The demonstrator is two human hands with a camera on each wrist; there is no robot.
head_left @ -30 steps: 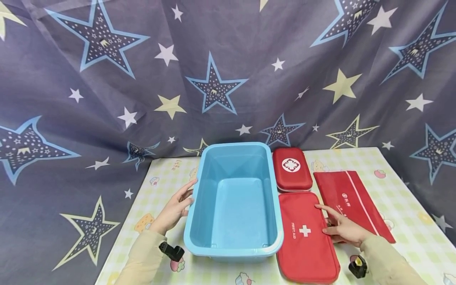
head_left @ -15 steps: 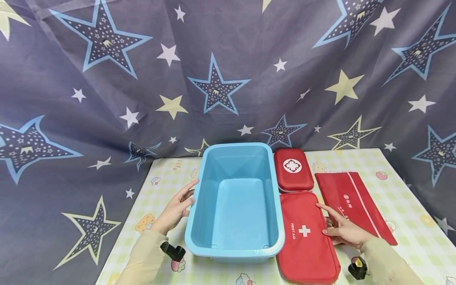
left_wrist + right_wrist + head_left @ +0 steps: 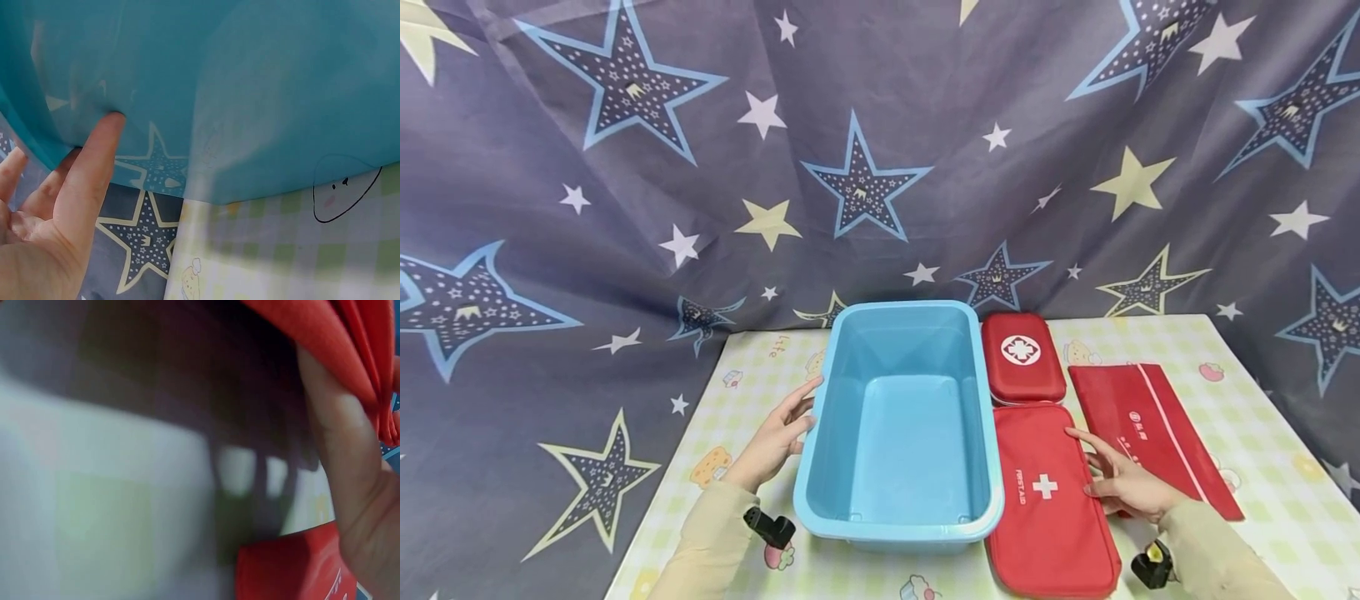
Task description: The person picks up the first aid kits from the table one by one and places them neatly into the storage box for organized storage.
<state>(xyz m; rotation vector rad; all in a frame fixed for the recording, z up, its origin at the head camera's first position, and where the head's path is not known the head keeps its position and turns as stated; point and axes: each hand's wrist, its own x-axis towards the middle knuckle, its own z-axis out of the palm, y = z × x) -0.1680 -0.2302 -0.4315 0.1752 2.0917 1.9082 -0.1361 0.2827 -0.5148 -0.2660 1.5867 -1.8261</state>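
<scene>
In the head view a light blue plastic tub (image 3: 917, 530) stands on the table. My left hand (image 3: 778, 437) is at its left side. In the left wrist view the thumb (image 3: 94, 169) presses against the tub's outer wall (image 3: 262, 94), with other fingers near its edge. My right hand (image 3: 1131, 483) holds the right edge of a flat red first-aid pouch (image 3: 1052, 542) with a white cross. The right wrist view shows the thumb (image 3: 340, 425) against gathered red pouch fabric (image 3: 319, 337), and fingertips on its far side.
Behind the pouch sits a red hard first-aid case (image 3: 1024, 379) with a round white emblem. A flat red zip bag (image 3: 1157, 417) with a pale stripe lies to the right. A starry dark curtain (image 3: 700, 192) hangs behind the checked tablecloth (image 3: 760, 392).
The head view has shifted a little, so everything appears slightly further right. Both hands and the things around them stay in the same places.
</scene>
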